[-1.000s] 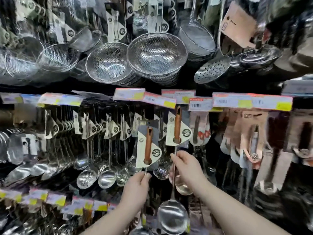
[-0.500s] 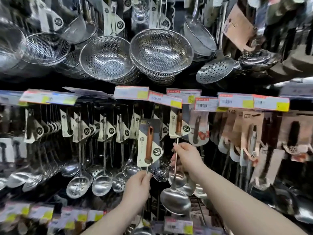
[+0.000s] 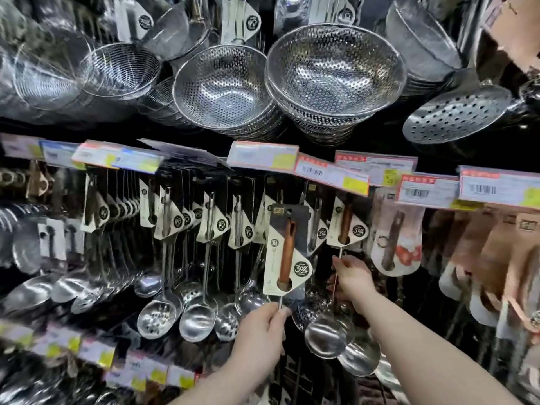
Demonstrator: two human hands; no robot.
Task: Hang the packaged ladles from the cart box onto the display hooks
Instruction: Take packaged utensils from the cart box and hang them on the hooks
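While the left hand pinches the thin metal stem of a packaged ladle just under its card, that card stands upright in front of the row of hanging ladles, its wooden handle showing through the cut-out; the bowl of this ladle is out of sight below the hand. To the right, the right hand is closed around the stem of a second packaged ladle, whose card sits up under the price tags at the display hooks; whether it is fully seated on a hook I cannot tell. Its shiny bowl hangs below the right wrist. Perforated colanders hang on the row above, and slotted spoons dangle at left.
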